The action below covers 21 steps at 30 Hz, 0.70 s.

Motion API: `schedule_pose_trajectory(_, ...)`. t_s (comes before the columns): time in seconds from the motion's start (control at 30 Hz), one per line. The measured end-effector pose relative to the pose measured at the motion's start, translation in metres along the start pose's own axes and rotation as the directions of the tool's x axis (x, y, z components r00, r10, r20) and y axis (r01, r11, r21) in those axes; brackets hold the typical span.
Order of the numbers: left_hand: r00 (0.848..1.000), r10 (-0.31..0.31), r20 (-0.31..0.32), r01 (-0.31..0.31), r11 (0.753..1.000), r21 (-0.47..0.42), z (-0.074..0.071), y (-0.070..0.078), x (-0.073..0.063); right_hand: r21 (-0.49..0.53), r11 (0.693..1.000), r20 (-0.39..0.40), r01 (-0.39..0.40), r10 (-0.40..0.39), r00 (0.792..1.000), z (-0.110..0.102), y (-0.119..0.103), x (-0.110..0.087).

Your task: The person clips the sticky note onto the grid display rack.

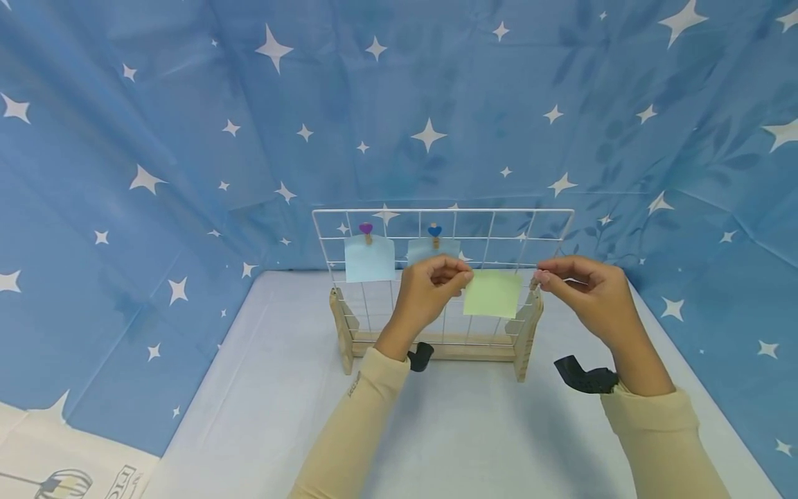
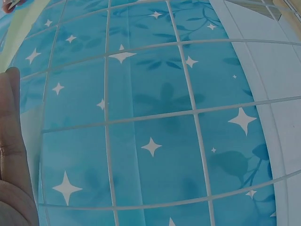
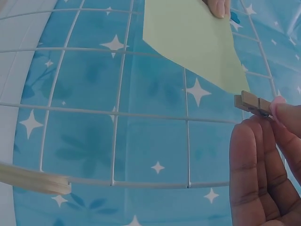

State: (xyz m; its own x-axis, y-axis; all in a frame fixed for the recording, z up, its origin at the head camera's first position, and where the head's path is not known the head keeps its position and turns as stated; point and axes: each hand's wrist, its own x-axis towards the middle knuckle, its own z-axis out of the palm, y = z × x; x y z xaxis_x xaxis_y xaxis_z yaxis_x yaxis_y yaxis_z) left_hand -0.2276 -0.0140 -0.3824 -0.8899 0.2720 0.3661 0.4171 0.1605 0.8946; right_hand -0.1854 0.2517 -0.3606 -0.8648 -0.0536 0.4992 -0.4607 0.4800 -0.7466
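Thumb and fingers of my left hand [image 1: 419, 301] pinch a pale green paper note [image 1: 492, 294] at its upper left, in front of a white wire grid [image 1: 449, 210]. In the right wrist view, my right hand [image 3: 263, 174] pinches a small wooden clothespin [image 3: 251, 101]; something pink shows at its back end. The clothespin's tip is right at a corner of the green note. On the grid's left part hang two light blue notes, one [image 1: 370, 262] under a purple-heart clothespin [image 1: 366, 229], the other [image 1: 419, 251] under a blue-heart clothespin [image 1: 434, 231]. My left hand partly hides the second.
A wooden stand [image 1: 449, 351] with two side feet holds the grid upright on a white table [image 1: 280, 388]. Behind and at both sides hangs a blue cloth [image 1: 349, 90] with white stars. Black camera mounts [image 1: 586, 378] sit at my wrists.
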Motion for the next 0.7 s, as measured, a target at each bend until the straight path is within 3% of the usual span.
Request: schedule_pose_trajectory(0.7, 1.000, -0.005, -0.013, 0.005, 1.000, -0.031, 0.006, 0.004, 0.011, 0.019, 0.998, -0.005, 0.063, -0.063, 0.998, 0.000, -0.006, 0.021)
